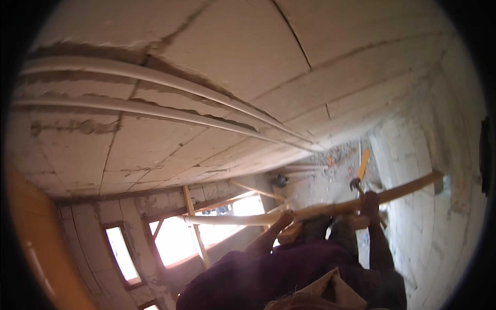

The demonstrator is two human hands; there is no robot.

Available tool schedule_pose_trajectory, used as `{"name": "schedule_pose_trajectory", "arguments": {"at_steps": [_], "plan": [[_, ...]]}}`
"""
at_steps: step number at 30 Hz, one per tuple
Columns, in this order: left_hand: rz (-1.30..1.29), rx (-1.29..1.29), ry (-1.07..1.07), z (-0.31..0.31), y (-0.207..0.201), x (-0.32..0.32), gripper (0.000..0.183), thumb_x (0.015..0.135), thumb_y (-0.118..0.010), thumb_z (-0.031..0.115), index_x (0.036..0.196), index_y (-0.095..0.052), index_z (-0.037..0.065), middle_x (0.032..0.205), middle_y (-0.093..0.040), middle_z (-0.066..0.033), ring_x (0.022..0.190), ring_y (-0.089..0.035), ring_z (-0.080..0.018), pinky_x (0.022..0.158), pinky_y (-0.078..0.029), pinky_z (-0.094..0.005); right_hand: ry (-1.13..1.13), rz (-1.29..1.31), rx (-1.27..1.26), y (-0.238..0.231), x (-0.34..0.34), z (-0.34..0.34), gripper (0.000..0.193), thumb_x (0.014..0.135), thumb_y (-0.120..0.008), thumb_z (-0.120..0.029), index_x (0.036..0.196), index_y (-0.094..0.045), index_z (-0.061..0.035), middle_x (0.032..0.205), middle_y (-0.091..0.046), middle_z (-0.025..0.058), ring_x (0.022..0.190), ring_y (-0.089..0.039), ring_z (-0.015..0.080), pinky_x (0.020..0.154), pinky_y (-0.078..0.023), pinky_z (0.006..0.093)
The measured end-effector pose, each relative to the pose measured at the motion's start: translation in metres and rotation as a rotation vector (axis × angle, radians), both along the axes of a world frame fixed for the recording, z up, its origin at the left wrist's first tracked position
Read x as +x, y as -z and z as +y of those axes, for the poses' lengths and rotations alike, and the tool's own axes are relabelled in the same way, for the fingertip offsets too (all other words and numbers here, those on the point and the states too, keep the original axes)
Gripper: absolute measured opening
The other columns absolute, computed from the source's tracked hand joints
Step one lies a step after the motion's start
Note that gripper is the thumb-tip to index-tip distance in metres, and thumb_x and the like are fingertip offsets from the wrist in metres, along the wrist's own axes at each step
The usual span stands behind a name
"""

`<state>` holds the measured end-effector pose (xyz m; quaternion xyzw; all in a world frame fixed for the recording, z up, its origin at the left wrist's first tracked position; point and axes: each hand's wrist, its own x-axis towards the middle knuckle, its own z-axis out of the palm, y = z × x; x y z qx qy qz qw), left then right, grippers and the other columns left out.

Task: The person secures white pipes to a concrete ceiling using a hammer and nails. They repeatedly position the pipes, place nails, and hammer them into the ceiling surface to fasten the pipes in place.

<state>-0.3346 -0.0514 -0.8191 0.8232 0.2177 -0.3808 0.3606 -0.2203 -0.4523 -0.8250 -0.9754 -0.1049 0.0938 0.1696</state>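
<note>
A long wooden board [330, 208] lies across in front of my body, from the window side on the left to the block wall on the right. My left hand [287, 218] is closed on the board, left of its middle. On the right, my right hand [370, 201] is closed around the handle of a hammer [355, 184], right at the board. The hammer's dark head points up and away from me, and its handle shows again below the hand. Shorter wooden pieces [290, 233] are under the board near my legs.
Two pale pipes [170, 78] run in grooves along the block wall [227, 57]. Window openings [178, 243] with wooden props [195, 227] are at the lower left. Rubble [341, 154] and a yellow-orange plank [364, 164] lie on the floor ahead. A blurred orange surface [39, 237] fills the left edge.
</note>
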Motion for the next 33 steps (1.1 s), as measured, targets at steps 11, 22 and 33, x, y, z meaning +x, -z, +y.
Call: {"name": "schedule_pose_trajectory", "arguments": {"at_steps": [11,22,33], "plan": [[0.039,-0.633,-0.695,0.019,-0.078,0.061,0.02,0.088,-0.057,0.022,0.094,-0.062,0.004,0.069,-0.046,0.0011,0.052,-0.04,-0.0091,0.047,-0.032,-0.0236,0.224,0.029,0.1,-0.049,0.012,-0.043,0.026,0.09,-0.057,-0.025,0.079,-0.055,-0.0008,0.08,-0.058,0.0202,0.078,-0.059,0.0393,0.07,-0.046,0.0497],[-0.056,-1.236,-0.363,-0.075,-0.217,0.157,0.029,0.098,-0.047,0.032,0.077,-0.049,0.012,0.062,-0.041,0.0016,0.047,-0.033,-0.0079,0.041,-0.023,-0.024,0.293,0.164,0.548,-0.239,0.063,0.011,0.028,0.084,-0.067,-0.025,0.081,-0.058,0.0012,0.066,-0.06,0.0176,0.059,-0.061,0.0316,0.056,-0.046,0.0416],[0.021,-1.238,-0.327,-0.146,-0.256,0.146,0.021,0.096,-0.05,0.029,0.082,-0.053,0.013,0.056,-0.036,0.0069,0.044,-0.029,-0.0054,0.04,-0.022,-0.0251,0.112,0.32,0.717,-0.326,0.058,0.079,0.032,0.078,-0.073,-0.03,0.091,-0.068,-0.0017,0.077,-0.069,0.0124,0.072,-0.067,0.0199,0.068,-0.051,0.0338]]}}
